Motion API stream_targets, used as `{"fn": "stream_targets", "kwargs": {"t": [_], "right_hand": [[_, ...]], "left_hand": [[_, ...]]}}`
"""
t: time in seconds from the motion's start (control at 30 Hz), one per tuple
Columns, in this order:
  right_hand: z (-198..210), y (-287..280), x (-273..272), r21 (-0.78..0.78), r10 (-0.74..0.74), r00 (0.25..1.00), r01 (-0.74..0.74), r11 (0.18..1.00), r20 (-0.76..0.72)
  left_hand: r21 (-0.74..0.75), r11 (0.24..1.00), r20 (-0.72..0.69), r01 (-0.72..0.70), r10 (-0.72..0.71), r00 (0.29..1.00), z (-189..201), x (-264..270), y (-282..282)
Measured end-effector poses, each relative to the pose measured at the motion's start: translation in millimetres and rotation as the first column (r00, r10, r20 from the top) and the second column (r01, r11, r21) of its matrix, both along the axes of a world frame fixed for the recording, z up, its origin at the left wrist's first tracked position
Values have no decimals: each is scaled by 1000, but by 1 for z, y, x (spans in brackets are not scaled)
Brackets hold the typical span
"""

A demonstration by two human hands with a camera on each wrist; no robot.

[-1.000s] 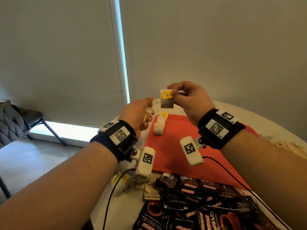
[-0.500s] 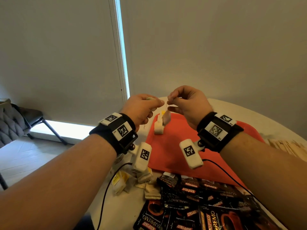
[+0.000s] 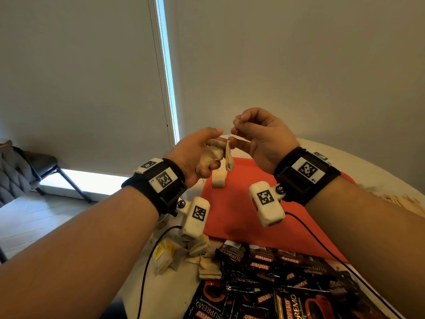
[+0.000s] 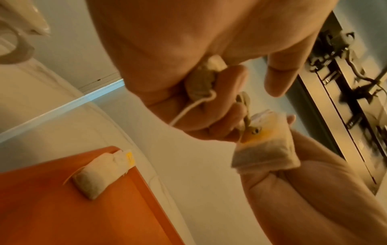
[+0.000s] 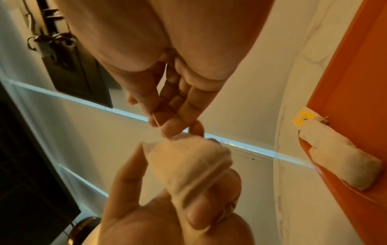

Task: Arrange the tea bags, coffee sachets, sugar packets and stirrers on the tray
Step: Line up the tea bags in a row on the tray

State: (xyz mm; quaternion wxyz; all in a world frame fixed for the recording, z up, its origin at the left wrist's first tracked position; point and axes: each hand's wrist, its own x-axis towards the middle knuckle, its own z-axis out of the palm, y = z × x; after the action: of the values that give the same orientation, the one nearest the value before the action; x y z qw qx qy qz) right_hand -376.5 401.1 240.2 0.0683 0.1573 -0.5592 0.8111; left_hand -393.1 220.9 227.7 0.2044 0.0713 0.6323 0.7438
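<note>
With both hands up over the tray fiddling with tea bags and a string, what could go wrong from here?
1. The right hand pinches only the thin string of a hanging tea bag; a tug might snap it or tear the bag.
2. The left hand holds a bunched tea bag loosely; it may slip and land off the orange tray.
3. Strings could tangle.

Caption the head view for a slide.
Left hand grips a beige paper tea bag while right hand pinches its thin string above the orange plastic tray.
</note>
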Motion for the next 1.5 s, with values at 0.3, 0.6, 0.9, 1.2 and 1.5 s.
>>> {"fn": "stream_targets", "kwargs": {"t": [0.3, 0.6, 0.9, 1.2, 1.5], "right_hand": [[0, 3, -3, -56, -83, 996, 85, 995, 41], [-21, 2, -7, 392, -187, 962, 96, 915, 201], [-42, -7, -18, 479, -237, 879, 12, 878, 414], [-74, -17, -36, 697, -447, 701, -101, 710, 556], [-73, -30, -41, 647, -398, 669, -164, 744, 627]], "left_hand": [[-158, 982, -172, -105, 78, 982, 4, -2, 6], [-201, 944, -267, -263, 205, 942, -2, -12, 3], [-277, 895, -162, -349, 314, 935, -10, -29, -3], [-247, 906, -5, -342, 352, 936, -12, -39, -11], [-244, 914, 10, -326, 338, 941, -12, -40, -14]]}}
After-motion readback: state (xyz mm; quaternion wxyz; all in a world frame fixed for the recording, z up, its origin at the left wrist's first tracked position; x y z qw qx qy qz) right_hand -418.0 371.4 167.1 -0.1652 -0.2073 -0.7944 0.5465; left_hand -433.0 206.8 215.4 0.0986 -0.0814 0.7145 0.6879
